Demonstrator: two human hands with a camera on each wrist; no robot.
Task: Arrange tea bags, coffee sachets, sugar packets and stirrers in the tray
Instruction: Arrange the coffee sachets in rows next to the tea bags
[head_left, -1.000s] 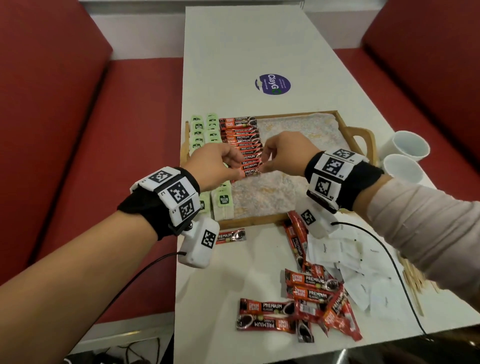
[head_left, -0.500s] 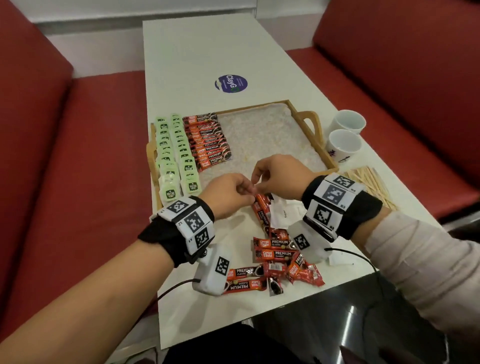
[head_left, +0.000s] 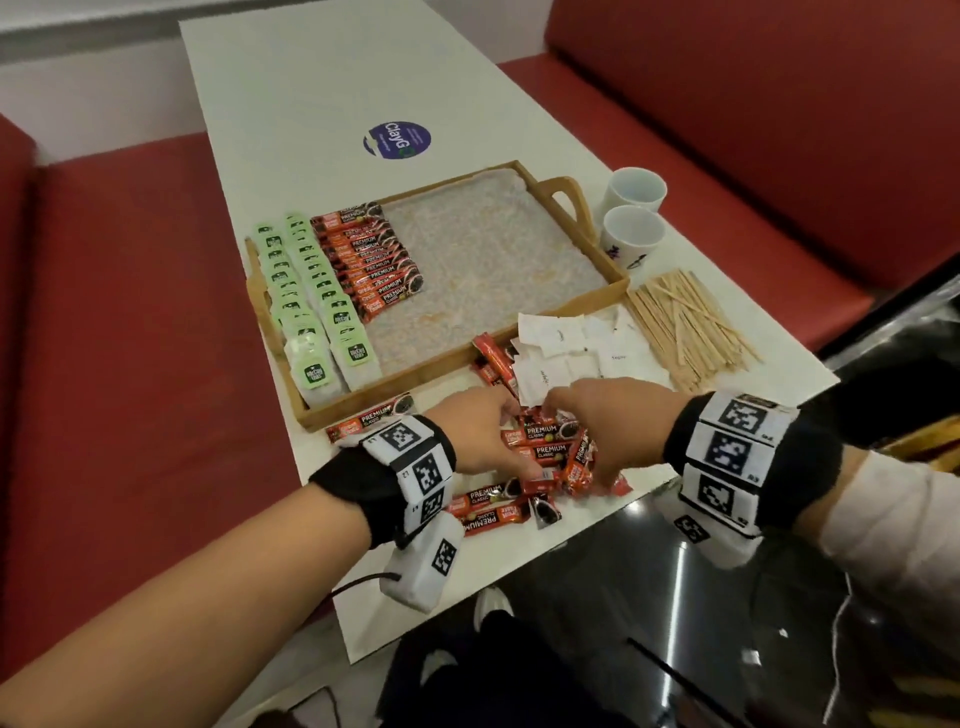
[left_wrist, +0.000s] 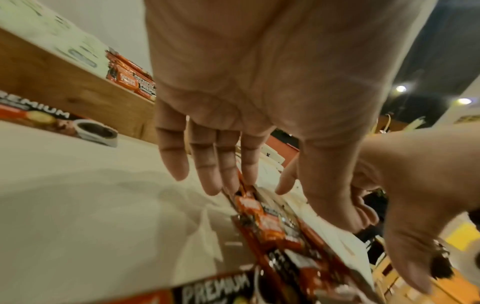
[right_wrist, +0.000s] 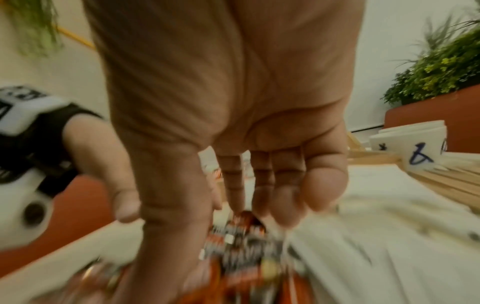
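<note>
A wooden tray (head_left: 441, 361) holds two columns of green tea bags (head_left: 311, 296) and a row of red coffee sachets (head_left: 374, 254); the rest of its floor is bare. Loose coffee sachets (head_left: 550, 447) lie heaped at the table's near edge. My left hand (head_left: 488, 431) and right hand (head_left: 597, 415) hover side by side over that heap, fingers stretched down. In the left wrist view the fingertips (left_wrist: 228, 185) touch a red sachet (left_wrist: 249, 205) without pinching it. The right wrist view is blurred; its fingers (right_wrist: 262, 191) point at the sachets (right_wrist: 241, 232). White sugar packets (head_left: 566, 343) and wooden stirrers (head_left: 685, 322) lie right of the heap.
Two white cups (head_left: 631, 228) stand beside the tray's right handle. One sachet (head_left: 371, 418) lies alone just in front of the tray's near rim. A blue round sticker (head_left: 397, 140) marks the far table. Red benches flank the table, and a dark glossy floor lies below its near edge.
Both hands have drawn back from the sachet row in the tray to the loose heap near the table's edge. The sachet they were setting down stays in the row.
</note>
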